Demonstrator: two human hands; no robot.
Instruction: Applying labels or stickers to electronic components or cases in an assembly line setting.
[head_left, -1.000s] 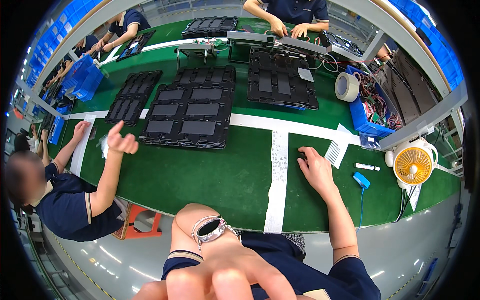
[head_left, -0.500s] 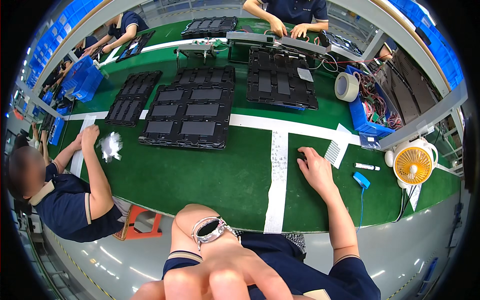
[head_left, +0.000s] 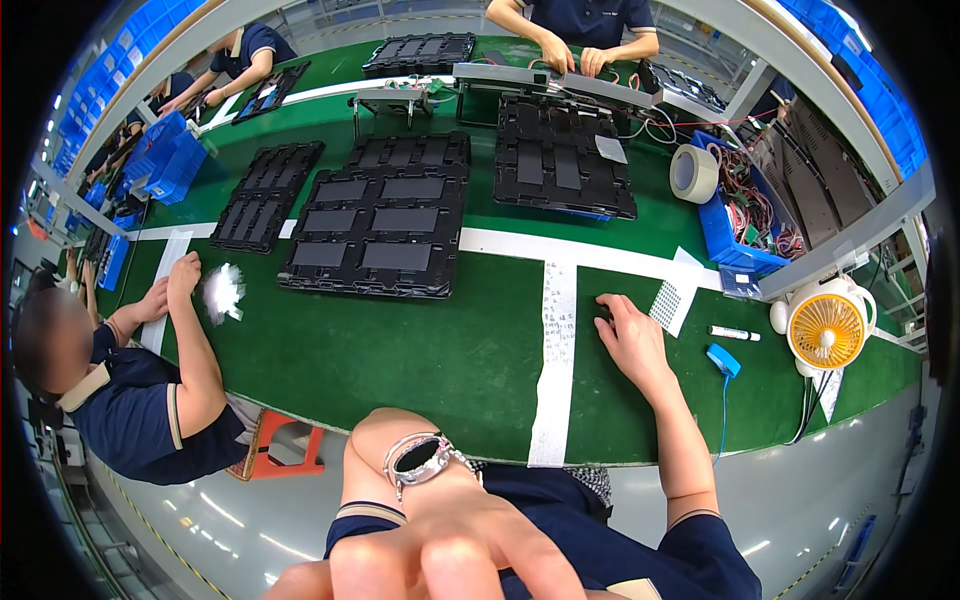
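My right hand (head_left: pixel 632 340) rests on the green table mat (head_left: pixel 470 350), right of a white strip with handwriting (head_left: pixel 556 360). Its fingers are loosely bent and apart; a small dark patch, perhaps shadow, lies between thumb and index finger. Raised close to the camera at the bottom is my left hand (head_left: pixel 450 545), its knuckles bent and its fingertips cut off by the lower edge. Whether it holds anything is hidden. A watch (head_left: pixel 418 458) and bracelets circle the left wrist. Nearest the right hand are a sheet of small dark labels (head_left: pixel 672 300) and a marker pen (head_left: pixel 734 333).
Black panel frames (head_left: pixel 375 220) lie ahead, with another black frame (head_left: pixel 562 165) beyond. At right are a tape roll (head_left: pixel 692 173), a blue bin of wires (head_left: pixel 735 235), a blue clip (head_left: pixel 722 361) and a fan (head_left: pixel 826 330). A co-worker (head_left: pixel 150 400) sits left beside crumpled film (head_left: pixel 223 294).
My two hands stay where they were. The left co-worker's hands have shifted slightly apart, and the hands of the person across the table have moved a little.
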